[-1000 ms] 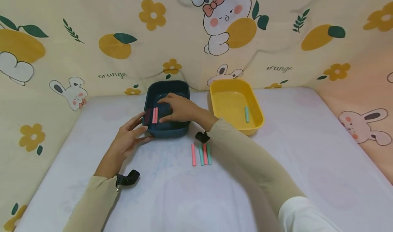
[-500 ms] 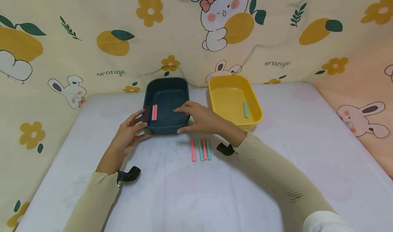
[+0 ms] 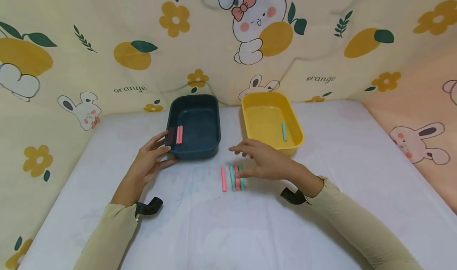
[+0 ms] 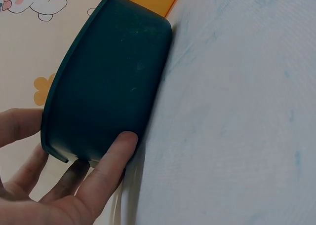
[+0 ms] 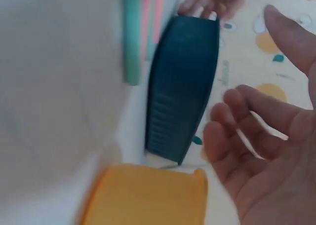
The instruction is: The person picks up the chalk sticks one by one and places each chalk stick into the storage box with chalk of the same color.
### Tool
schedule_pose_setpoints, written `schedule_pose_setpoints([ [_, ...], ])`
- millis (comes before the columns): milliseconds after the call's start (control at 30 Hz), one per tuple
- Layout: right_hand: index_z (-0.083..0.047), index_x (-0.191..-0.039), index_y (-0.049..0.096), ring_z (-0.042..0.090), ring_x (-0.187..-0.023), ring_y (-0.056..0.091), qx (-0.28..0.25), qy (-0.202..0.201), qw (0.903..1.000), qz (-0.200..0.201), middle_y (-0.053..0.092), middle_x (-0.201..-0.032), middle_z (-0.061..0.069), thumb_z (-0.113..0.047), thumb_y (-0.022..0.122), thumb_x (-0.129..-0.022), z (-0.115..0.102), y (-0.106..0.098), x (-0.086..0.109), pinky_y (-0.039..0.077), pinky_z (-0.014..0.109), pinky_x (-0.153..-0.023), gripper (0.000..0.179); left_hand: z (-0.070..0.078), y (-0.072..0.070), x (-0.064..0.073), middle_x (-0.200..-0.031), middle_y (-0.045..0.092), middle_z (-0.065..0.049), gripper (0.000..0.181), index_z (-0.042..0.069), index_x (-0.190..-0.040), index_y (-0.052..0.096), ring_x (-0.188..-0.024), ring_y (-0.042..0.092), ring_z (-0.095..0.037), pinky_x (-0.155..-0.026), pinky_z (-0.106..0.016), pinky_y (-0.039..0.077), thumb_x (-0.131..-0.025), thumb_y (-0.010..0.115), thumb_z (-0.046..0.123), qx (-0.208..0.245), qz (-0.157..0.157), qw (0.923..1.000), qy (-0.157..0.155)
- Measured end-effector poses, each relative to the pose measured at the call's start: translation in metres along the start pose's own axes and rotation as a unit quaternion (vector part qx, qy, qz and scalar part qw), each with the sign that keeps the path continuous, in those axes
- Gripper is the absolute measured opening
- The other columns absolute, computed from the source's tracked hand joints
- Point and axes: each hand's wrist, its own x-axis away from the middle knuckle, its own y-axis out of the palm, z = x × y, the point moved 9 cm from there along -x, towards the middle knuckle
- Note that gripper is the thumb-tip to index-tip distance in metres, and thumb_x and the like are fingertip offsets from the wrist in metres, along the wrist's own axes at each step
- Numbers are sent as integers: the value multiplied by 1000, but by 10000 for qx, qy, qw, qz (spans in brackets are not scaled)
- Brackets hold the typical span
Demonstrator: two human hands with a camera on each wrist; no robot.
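Observation:
My left hand (image 3: 146,162) rests against the left end of a dark blue plastic bin (image 3: 196,153), with fingertips at its rim and the thumb on its front wall. Inside that bin, two pink chalk sticks (image 3: 179,135) lie side by side by the left wall. Over the table, my right hand (image 3: 267,161) hovers with fingers spread and nothing in them. Its thumb overlaps a short row of pink and teal chalk sticks (image 3: 223,178) in the head view. In the right wrist view a teal chalk stick (image 5: 132,37) appears blurred beside the bin.
A yellow bin (image 3: 264,131) stands right of the dark blue one, holding one teal chalk stick (image 3: 284,132). Both bins are near the back edge of the white-covered table (image 3: 221,230). A printed cloth (image 3: 200,27) hangs behind.
My right hand has drawn out of the dark blue bin, moving right and toward me, over the chalk row. My left hand stays at the bin. The camera view has shifted slightly.

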Motion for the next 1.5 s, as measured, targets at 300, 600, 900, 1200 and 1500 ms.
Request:
schedule_pose_setpoints([
  [300,-23,-132,57,11,-94,57,749,309,9962,-304,60,-112,-3,-57,77,-68,9,17,14,51,25,-79,75,1,1,-1,-160,16,-6,60,30,-149,31,-130,39,-27,-96,-46,51,-97,52,10,-83,12,9999,117],
  [600,-18,-130,58,12,-96,52,1287,309,9903,-412,58,-120,0,-58,80,-64,13,27,16,51,29,-86,81,-1,2,-1,-159,18,-7,60,27,-150,28,-130,39,-28,-93,-44,53,-97,50,10,-74,-13,9999,122],
  [900,-20,-131,57,17,-105,52,1410,565,9870,-518,56,-123,1,-61,79,-63,16,36,16,50,34,-94,82,-1,2,-1,-159,18,-5,60,28,-150,28,-124,43,-26,-96,-46,51,-97,48,10,-87,49,9999,80],
  [1200,-19,-133,54,17,-110,50,1642,588,9829,-592,55,-124,0,-64,74,-66,17,42,15,49,35,-97,83,-4,2,-1,-160,13,-3,61,27,-151,24,-128,40,-28,-98,-45,51,-98,48,11,-134,-103,9998,53],
  [1500,-19,-133,54,16,-111,50,1745,708,9797,-687,54,-126,0,-65,73,-67,18,42,14,48,35,-101,83,-1,2,0,-161,9,-5,70,26,-152,21,-134,36,-34,-97,-44,51,-94,58,11,-145,-376,9990,180],
])
